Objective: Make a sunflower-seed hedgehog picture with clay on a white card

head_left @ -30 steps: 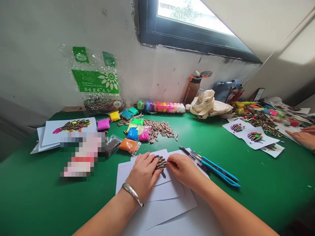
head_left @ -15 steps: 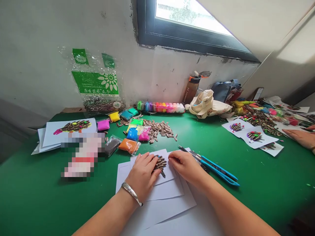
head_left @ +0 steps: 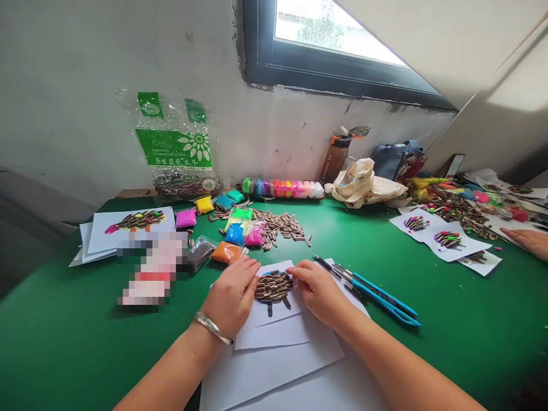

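A small animal figure of striped sunflower seeds [head_left: 274, 287], with two dark legs and some blue at its edge, lies on a white paper sheet [head_left: 274, 321]. My left hand [head_left: 233, 294] rests along the figure's left side, fingers stretched out and close together, a silver bangle on the wrist. At the figure's upper right edge is my right hand [head_left: 319, 290], its fingers bent inward and the index fingertip touching or nearly touching the seeds. Whatever may be between those fingertips is hidden. More white sheets lie beneath the figure's sheet.
Bagged coloured clay [head_left: 229, 251] and loose sunflower seeds [head_left: 285, 227] lie beyond my hands. A pen [head_left: 323, 262] and a blue cutter [head_left: 385, 302] are to the right. Finished pictures [head_left: 132, 231] are stacked left. Another person's hand [head_left: 528, 240] rests at far right.
My left hand has moved off the seed figure to its left, uncovering the seeds and legs. The right hand stays close by, now at the figure's upper right edge. The view has shifted slightly.
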`<act>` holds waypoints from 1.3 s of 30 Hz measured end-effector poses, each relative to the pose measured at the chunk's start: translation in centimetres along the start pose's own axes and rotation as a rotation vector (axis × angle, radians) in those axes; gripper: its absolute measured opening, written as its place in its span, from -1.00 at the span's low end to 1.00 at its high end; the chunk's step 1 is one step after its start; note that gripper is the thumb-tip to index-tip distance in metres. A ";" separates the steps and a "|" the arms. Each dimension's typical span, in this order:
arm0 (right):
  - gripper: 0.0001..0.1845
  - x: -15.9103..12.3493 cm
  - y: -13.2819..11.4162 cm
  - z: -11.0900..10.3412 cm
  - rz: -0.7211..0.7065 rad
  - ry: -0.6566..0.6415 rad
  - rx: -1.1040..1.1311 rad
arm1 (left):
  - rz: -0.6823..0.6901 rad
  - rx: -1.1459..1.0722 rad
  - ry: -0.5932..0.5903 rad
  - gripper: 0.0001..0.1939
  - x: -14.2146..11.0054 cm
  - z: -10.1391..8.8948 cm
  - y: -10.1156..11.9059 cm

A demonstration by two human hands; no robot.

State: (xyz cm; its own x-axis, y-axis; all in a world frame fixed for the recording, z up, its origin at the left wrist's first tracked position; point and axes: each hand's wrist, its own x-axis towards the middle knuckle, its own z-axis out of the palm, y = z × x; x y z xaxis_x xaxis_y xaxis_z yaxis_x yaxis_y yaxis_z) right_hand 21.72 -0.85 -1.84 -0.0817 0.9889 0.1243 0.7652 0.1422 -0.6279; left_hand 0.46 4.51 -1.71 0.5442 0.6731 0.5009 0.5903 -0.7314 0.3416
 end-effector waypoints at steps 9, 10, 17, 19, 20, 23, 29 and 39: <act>-0.53 0.0 -0.5 0.0 -0.021 -0.046 -0.033 | -0.025 0.000 -0.092 -0.66 0.1 -0.3 -0.3; -0.54 0.0 -0.4 0.0 -0.025 -0.042 -0.026 | -0.047 -0.002 -0.082 -0.66 0.1 -0.5 -0.4; -0.63 0.2 1.3 -0.1 -0.008 0.074 0.085 | -0.132 -0.005 -0.070 -0.66 0.5 -1.8 -1.4; -0.68 0.3 1.7 -0.2 0.000 0.106 0.072 | -0.148 -0.003 -0.066 -0.66 0.6 -1.9 -1.5; -0.69 0.3 1.8 -0.2 0.000 0.109 0.060 | -0.157 0.000 -0.070 -0.65 0.6 -1.9 -1.5; -0.71 0.3 1.8 0.0 -0.017 0.086 0.027 | -0.187 0.011 -0.103 -0.67 0.7 -2.1 -1.5; -0.74 0.6 2.0 0.3 -0.032 0.077 -0.015 | -0.242 0.011 -0.235 -0.72 0.8 -3.0 -0.7; -0.74 1.1 2.4 -0.1 -0.030 0.077 0.007 | -0.143 0.014 -0.355 -0.83 0.8 -2.6 0.6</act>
State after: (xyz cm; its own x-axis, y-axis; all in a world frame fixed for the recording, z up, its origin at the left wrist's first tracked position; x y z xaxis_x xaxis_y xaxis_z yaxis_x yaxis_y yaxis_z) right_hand 23.58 0.56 -3.15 -0.0555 0.9779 0.2016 0.7588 0.1726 -0.6281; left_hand -0.31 4.30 0.93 0.6271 0.7660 0.1415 0.6819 -0.6277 0.3755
